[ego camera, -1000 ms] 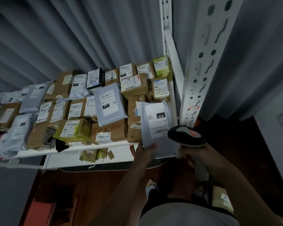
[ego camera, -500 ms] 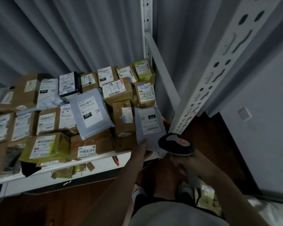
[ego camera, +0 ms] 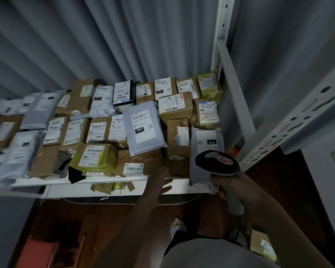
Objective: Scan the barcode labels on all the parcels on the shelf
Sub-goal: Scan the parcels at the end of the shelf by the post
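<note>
Several cardboard boxes and grey mailer bags with white barcode labels cover the white shelf. A grey mailer bag marked 010 lies at the shelf's right front corner, overhanging the edge. My right hand grips a grey and black barcode scanner, whose head sits over that bag's lower part. My left hand is open with fingers spread, holding nothing, at the shelf's front edge just below a brown box with a small label. A grey bag marked 231 lies on top of the boxes.
A white perforated shelf upright slants past on the right and a thinner post stands behind. Grey curtain hangs at the back. Below are a dark wooden floor, my foot, a red object and a labelled box.
My left hand has let go of the 010 bag and moved left, fingers spread. The bag now lies on the shelf corner. The scanner stays over it. The camera view has swung.
</note>
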